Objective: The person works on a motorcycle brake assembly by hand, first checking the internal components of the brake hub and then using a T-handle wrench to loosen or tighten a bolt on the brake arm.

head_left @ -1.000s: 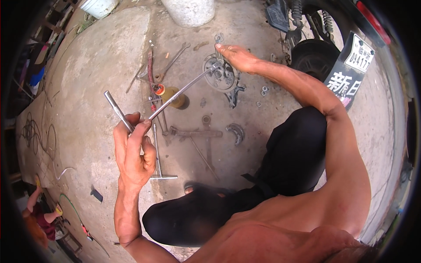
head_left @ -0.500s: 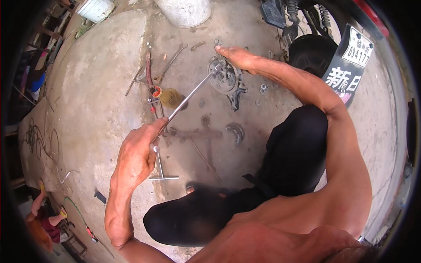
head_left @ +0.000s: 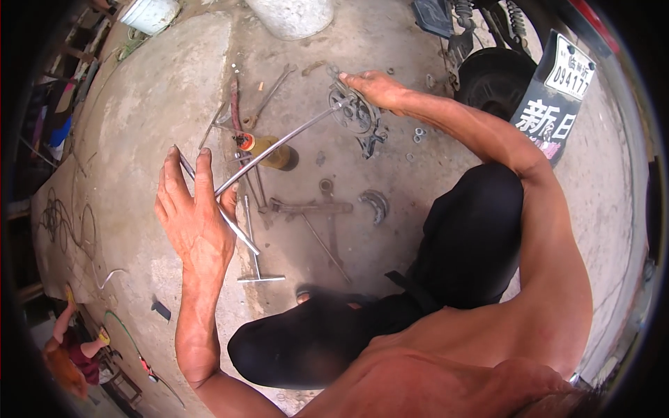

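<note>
Since half a second ago the left hand (head_left: 195, 216) has turned palm-outward and spread, its fingers now nearly straight across the crossbar of the long T-handled wrench (head_left: 275, 148); only the thumb and palm seem to press the bar, so the hold looks loose, as if the hand is re-setting itself for another turn rather than gripping. The wrench's shaft runs up and to the right from that bar to the round metal hub assembly (head_left: 357, 115) lying on the concrete floor (head_left: 139, 104). The right hand (head_left: 380, 89) stays curled over the hub's top edge, apparently steadying it so it cannot spin with the wrench. Around them on the floor lie a second T-handled tool (head_left: 254, 251), a curved brake shoe (head_left: 376, 204), loose spanners (head_left: 272, 87) and small washers (head_left: 420, 132), all within arm's reach of the crouching person.
</note>
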{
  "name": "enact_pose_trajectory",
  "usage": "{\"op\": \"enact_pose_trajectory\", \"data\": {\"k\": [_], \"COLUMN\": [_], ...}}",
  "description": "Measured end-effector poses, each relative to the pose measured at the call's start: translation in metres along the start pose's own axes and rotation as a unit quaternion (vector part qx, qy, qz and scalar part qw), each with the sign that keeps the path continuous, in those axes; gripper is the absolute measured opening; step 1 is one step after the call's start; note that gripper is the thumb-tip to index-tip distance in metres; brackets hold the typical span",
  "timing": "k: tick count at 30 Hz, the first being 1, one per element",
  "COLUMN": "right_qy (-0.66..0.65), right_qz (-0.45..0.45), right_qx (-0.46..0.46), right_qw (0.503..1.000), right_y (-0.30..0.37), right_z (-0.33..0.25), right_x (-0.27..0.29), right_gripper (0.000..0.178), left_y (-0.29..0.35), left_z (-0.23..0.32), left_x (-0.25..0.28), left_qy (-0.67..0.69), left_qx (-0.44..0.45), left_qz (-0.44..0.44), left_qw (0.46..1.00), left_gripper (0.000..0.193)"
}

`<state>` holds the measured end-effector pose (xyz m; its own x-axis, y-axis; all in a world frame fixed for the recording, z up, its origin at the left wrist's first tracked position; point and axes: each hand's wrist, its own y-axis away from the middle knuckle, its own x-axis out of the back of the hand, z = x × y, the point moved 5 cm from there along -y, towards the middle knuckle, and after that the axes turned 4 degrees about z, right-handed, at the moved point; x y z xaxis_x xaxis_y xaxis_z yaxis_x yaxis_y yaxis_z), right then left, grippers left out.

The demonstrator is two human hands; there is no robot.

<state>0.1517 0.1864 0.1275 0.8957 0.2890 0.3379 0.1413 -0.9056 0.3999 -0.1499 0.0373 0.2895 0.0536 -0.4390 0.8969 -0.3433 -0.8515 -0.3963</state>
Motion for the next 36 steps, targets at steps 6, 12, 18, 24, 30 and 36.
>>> {"op": "enact_pose_trajectory", "data": {"k": [6,12,18,24,30,36], "right_qy": [-0.009,-0.008,0.135,0.094,-0.317,-0.313], "right_qz": [-0.006,-0.005,0.016,0.005,-0.04,-0.092], "right_qx": [0.023,0.02,0.043,0.071,-0.046,-0.002], "right_qw": [1.0,1.0,0.99,0.993,0.946,0.945], "right_y": [-0.011,-0.002,-0.014,-0.012,-0.017,0.006], "right_z": [0.012,0.005,0.023,0.03,0.025,-0.033], "right_x": [-0.001,-0.006,-0.014,-0.015,-0.007,-0.02], "right_gripper": [0.08,0.083,0.075,0.064,0.035,0.034], "left_y": [0.011,0.032,0.023,0.049,0.055,0.061], "left_z": [-0.024,-0.037,-0.008,-0.003,-0.016,0.03], "left_x": [-0.015,-0.032,-0.026,-0.084,-0.094,-0.119], "left_qy": [0.169,0.612,0.715,0.74,0.743,0.644], "left_qx": [0.198,0.234,0.215,0.304,0.337,0.282], "left_qz": [-0.087,-0.073,-0.035,-0.096,-0.118,-0.331], "left_qw": [0.961,0.752,0.664,0.592,0.566,0.63], "left_gripper": [0.065,0.074,0.102,0.039,0.025,0.026]}}
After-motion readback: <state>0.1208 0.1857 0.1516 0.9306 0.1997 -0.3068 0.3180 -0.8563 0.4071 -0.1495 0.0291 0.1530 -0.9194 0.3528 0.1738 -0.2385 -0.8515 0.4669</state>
